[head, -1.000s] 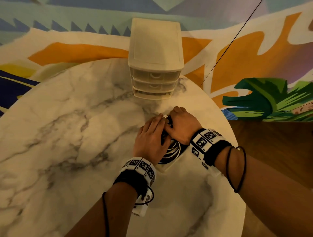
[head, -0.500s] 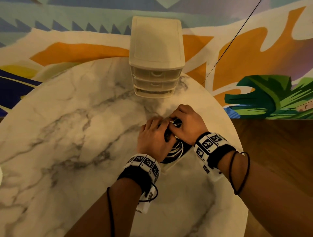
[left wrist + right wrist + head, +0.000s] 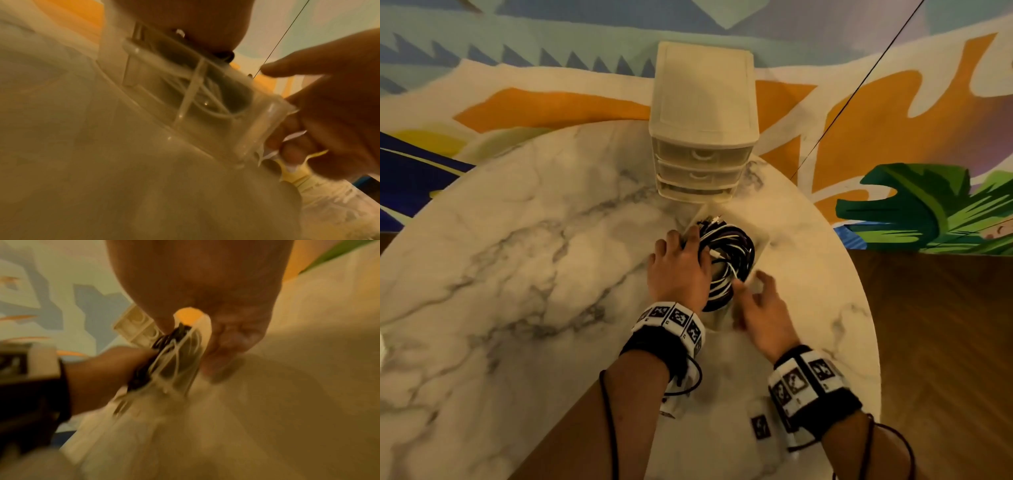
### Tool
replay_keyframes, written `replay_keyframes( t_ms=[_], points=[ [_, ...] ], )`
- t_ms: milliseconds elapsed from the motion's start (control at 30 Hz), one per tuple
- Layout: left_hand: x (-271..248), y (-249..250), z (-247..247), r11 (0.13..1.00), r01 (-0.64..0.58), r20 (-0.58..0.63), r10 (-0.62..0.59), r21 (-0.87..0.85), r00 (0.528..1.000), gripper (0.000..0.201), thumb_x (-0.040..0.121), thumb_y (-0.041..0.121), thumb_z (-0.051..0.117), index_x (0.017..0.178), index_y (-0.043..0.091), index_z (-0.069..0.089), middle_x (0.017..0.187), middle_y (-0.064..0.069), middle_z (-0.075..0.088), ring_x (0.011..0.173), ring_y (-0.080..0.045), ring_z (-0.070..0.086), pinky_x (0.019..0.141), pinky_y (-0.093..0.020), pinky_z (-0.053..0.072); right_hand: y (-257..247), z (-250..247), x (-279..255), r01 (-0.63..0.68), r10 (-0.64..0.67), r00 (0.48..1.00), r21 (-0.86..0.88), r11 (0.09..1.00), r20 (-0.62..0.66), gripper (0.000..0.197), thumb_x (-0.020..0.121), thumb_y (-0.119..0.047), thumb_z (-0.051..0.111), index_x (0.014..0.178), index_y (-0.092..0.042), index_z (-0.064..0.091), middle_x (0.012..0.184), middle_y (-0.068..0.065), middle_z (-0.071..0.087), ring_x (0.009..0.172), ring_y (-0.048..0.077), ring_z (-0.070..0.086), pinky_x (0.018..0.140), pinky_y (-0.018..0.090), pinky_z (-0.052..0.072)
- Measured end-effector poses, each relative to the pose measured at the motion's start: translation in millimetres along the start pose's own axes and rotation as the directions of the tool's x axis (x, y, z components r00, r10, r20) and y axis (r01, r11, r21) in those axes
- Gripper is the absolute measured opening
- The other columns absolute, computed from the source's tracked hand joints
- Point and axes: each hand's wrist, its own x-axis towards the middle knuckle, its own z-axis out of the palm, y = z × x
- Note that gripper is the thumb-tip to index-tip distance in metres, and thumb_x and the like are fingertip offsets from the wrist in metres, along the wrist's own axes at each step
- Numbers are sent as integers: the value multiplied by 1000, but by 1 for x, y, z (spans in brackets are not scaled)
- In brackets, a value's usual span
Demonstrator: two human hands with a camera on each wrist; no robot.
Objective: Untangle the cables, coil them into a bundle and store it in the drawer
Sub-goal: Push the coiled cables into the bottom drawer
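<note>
On the marble table [image 3: 524, 260], the left hand [image 3: 678, 270] is resting with straight fingers on the nine-o'clock side of the cable bundle [image 3: 726, 260]. The bundle, black and white, is lying coiled in a clear drawer [image 3: 762, 245] at six o'clock from the drawer unit [image 3: 703, 102]. The right hand [image 3: 763, 308] is pinching the drawer's near corner at five o'clock, fingers loosely curled.

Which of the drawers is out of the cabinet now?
The clear drawer on the table, holding the cable bundle; the cabinet's other drawers sit closed.
</note>
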Motion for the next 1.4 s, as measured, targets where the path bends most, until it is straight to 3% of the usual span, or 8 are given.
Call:
replay_keyframes(
  t_ms=[67, 133, 300, 533, 833, 1033, 1233, 1400],
  points=[
    [3, -4, -3, 999, -26, 32, 25, 36, 999, 48, 96, 42, 38, 140, 24, 36, 122, -10, 49, 107, -29, 48, 82, -41, 43, 2, 19, 6, 56, -57, 998, 2, 998, 40, 44, 94, -49, 42, 128, -21, 36, 94, 12, 71, 82, 31, 67, 73, 42, 53],
    [7, -13, -8, 999, -27, 29, 26, 20, 999, 49, 96, 41, 38, 141, 21, 36, 121, -11, 48, 107, -29, 47, 82, -40, 44, -5, 24, 17, 141, -140, 990, -39, 989, 21, 39, 97, -38, 42, 129, -17, 39, 97, 12, 70, 86, 32, 65, 69, 32, 46],
    [17, -27, -17, 996, -44, -130, 33, -84, 991, 46, 91, 30, 54, 132, 10, 50, 105, -16, 55, 95, -33, 52, 71, -41, 48, -25, 21, 37, 270, -267, 962, -56, 961, 51, 36, 97, -31, 45, 131, -17, 44, 95, 13, 70, 83, 32, 64, 65, 29, 40],
    [22, -24, -20, 985, 57, -96, -73, -162, 993, 47, 93, 34, 49, 136, 14, 46, 112, -13, 50, 103, -30, 49, 74, -40, 48, -37, 11, 52, 280, -273, 956, -54, 959, 111, 30, 97, -28, 45, 126, -21, 48, 105, 9, 69, 95, 27, 63, 73, 25, 39],
    [19, -18, -19, 976, 97, -84, -116, -197, 990, 47, 94, 35, 48, 137, 15, 45, 115, -12, 48, 103, -28, 49, 74, -38, 47, -39, 3, 54, 289, -280, 954, -76, 954, 110, 35, 96, -26, 47, 131, -19, 48, 97, 15, 69, 89, 30, 63, 70, 24, 36],
    [15, -20, -15, 971, 125, -50, -138, -204, 989, 47, 95, 35, 47, 137, 14, 44, 115, -13, 48, 104, -29, 49, 78, -39, 47, -36, 3, 54, 283, -267, 952, -100, 954, 147, 33, 96, -27, 46, 129, -20, 49, 98, 13, 69, 89, 29, 63, 70, 24, 38],
    [18, -22, -13, 969, 103, -75, -122, -222, 990, 48, 94, 34, 47, 138, 15, 43, 114, -14, 48, 105, -29, 49, 78, -39, 47, -38, 5, 56, 302, -291, 948, -70, 951, 127, 30, 96, -26, 47, 125, -20, 51, 84, 5, 65, 74, 13, 55, 69, 24, 38],
    [28, -17, -13, 965, 110, -76, -132, -239, 988, 47, 94, 33, 48, 137, 15, 44, 114, -14, 47, 106, -30, 48, 79, -40, 48, -42, 2, 67, 292, -281, 952, -79, 953, 123, 32, 96, -28, 46, 128, -21, 49, 85, 3, 66, 75, 20, 60, 70, 30, 44]
  ],
)
